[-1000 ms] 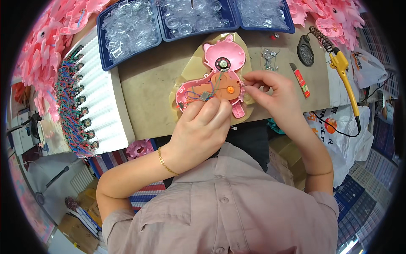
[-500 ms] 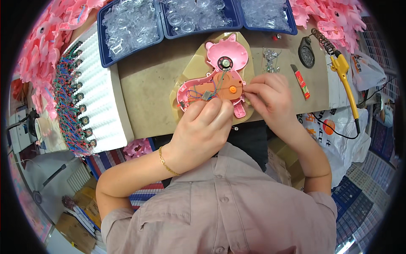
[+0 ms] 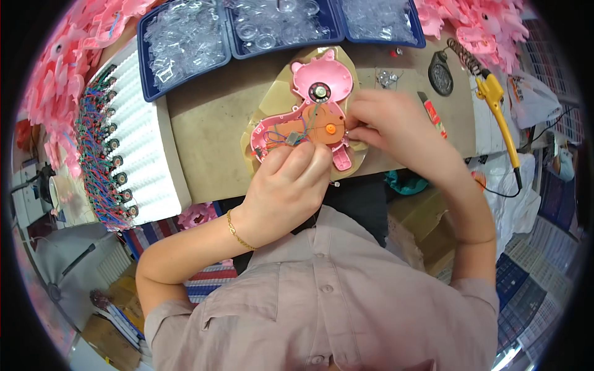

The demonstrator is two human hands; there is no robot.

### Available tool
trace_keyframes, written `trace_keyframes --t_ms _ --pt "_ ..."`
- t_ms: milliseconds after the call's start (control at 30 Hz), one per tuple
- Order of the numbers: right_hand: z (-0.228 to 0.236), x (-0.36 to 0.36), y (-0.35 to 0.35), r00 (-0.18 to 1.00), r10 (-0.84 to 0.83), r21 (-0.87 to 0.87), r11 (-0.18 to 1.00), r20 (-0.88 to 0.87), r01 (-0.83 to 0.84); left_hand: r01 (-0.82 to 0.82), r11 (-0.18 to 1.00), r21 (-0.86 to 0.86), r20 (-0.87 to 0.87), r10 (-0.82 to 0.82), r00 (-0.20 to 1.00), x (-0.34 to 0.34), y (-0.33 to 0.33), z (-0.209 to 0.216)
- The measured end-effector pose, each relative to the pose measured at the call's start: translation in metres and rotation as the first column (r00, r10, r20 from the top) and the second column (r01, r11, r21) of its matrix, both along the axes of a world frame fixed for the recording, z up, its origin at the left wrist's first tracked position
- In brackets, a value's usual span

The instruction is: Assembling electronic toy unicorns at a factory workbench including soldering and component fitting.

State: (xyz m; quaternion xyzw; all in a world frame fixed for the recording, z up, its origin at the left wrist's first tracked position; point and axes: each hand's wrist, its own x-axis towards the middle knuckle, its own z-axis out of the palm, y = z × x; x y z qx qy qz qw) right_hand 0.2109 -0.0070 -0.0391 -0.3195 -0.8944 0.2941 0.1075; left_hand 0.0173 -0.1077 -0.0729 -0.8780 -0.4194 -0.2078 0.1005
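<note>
A pink animal-shaped toy shell (image 3: 297, 78) lies open side up on a tan, shell-shaped holder (image 3: 267, 102) at the table's front. A round speaker (image 3: 319, 92) sits in its head. Its body holds an orange-brown housing (image 3: 318, 117) with an orange knob (image 3: 331, 128), a small circuit board (image 3: 291, 138) and thin wires. My left hand (image 3: 288, 182) is closed at the shell's near edge, over the wires; its fingertips are hidden. From the right, my right hand (image 3: 387, 117), slightly blurred, pinches at the shell's right edge; a tiny pale bit shows there, too small to name.
Blue trays (image 3: 230, 34) of clear plastic parts line the back. A white ridged foam tray (image 3: 145, 130) with wired speakers stands left. Right lie small metal parts (image 3: 388, 78), a dark oval object (image 3: 440, 74), a red cutter (image 3: 432, 113) and a yellow soldering iron (image 3: 498, 102).
My right hand has turned and risen a little, its elbow swinging outward, with its fingertips still by the shell's right edge. The left hand stays closed at the near edge. The view has shifted slightly.
</note>
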Motion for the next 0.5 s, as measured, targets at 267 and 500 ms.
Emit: trace_keyframes --t_ms 267,500 --pt "0.012 -0.008 0.011 0.991 0.008 0.019 1.000 0.132 -0.011 0.228 0.974 0.006 -0.134 -0.225 0.965 -0.025 0.011 0.000" --pt "0.010 -0.017 0.088 0.917 -0.345 0.116 0.921 -0.202 0.372 0.245 0.963 -0.111 -0.221 -0.264 0.939 -0.028 0.008 0.013"
